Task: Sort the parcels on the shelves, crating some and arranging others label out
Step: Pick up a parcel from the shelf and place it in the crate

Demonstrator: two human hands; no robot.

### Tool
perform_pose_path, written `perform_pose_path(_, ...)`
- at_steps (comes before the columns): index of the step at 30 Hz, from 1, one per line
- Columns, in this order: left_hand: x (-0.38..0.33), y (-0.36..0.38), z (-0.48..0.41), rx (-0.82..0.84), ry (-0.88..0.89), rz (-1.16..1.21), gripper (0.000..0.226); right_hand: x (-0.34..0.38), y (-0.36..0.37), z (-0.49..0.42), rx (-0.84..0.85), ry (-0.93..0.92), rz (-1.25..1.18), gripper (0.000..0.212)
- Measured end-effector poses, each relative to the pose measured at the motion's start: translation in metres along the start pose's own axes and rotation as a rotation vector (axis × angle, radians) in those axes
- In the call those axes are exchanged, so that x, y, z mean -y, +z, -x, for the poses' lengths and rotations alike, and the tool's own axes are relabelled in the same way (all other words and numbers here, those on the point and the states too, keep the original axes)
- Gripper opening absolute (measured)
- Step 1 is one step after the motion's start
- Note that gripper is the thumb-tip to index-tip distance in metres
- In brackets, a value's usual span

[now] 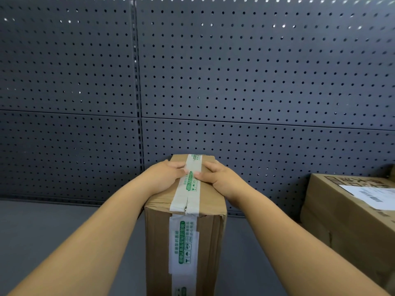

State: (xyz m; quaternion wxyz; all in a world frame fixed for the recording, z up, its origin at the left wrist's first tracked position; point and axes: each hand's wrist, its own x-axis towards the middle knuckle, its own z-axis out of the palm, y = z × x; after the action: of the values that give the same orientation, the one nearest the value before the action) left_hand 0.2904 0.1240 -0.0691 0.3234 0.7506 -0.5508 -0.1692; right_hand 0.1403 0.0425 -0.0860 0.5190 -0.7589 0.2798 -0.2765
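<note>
A tall narrow cardboard parcel (pixel 210 242) stands upright on the grey shelf (pixel 64 227), sealed with white tape printed in green that runs over its top and down its front face. My left hand (pixel 164 178) lies on the left part of its top, fingers curled toward the tape. My right hand (pixel 218 178) grips the right part of the top, thumb near the tape. Both hands hold the parcel from above. No shipping label shows on the faces I can see.
A second, wider cardboard box (pixel 346 218) sits at the right on the shelf, a white barcode label (pixel 369 194) on its top. A dark perforated metal back panel (pixel 235 82) rises behind, with a slotted upright post (pixel 137 92) left of centre.
</note>
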Motion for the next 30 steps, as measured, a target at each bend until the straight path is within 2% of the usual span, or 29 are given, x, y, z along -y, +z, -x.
perform_pose_path(1,0.001,-0.001,0.001,-0.017,-0.014,0.039,0.043,-0.002,0.0,0.002,-0.022,0.008,-0.042,0.044)
perform_pose_path(4,0.003,-0.003,0.006,-0.037,-0.051,0.079,0.047,-0.012,-0.002,0.005,-0.006,0.102,-0.198,0.082)
perform_pose_path(6,0.001,-0.002,0.008,-0.042,-0.046,0.09,0.048,-0.013,-0.004,0.012,0.021,0.104,-0.197,0.088)
perform_pose_path(8,0.001,0.002,0.01,-0.068,-0.057,0.15,0.047,-0.013,-0.008,0.013,0.044,0.079,-0.202,0.075)
perform_pose_path(11,0.006,0.01,0.016,-0.086,-0.103,0.323,0.045,-0.009,-0.018,0.02,0.053,-0.006,-0.219,0.017)
perform_pose_path(12,0.01,0.016,0.016,-0.074,-0.111,0.38,0.044,-0.006,-0.021,0.023,0.054,-0.027,-0.23,0.013)
perform_pose_path(13,0.013,0.021,0.016,-0.067,-0.125,0.452,0.043,-0.001,-0.023,0.027,0.047,-0.033,-0.234,0.017)
perform_pose_path(15,0.016,0.032,0.016,-0.067,-0.16,0.634,0.039,0.002,-0.026,0.033,0.072,-0.035,-0.149,0.011)
perform_pose_path(17,0.021,0.041,0.018,-0.076,-0.18,0.751,0.036,0.002,-0.028,0.032,0.1,-0.039,-0.02,0.062)
perform_pose_path(18,0.025,0.044,0.02,-0.078,-0.185,0.765,0.034,0.001,-0.029,0.031,0.113,-0.04,0.012,0.072)
perform_pose_path(22,0.036,0.044,0.025,-0.13,-0.248,0.791,0.02,-0.002,-0.026,0.036,0.143,-0.076,0.117,0.066)
perform_pose_path(25,0.051,0.035,0.038,-0.159,-0.271,0.898,0.034,-0.004,-0.019,0.039,0.191,-0.054,0.173,0.059)
perform_pose_path(28,0.055,0.035,0.041,-0.042,-0.35,0.874,0.048,-0.016,-0.011,0.036,0.248,-0.045,0.287,0.062)
perform_pose_path(30,0.062,0.04,0.042,-0.021,-0.327,0.881,0.049,-0.026,-0.008,0.034,0.287,-0.034,0.34,0.061)
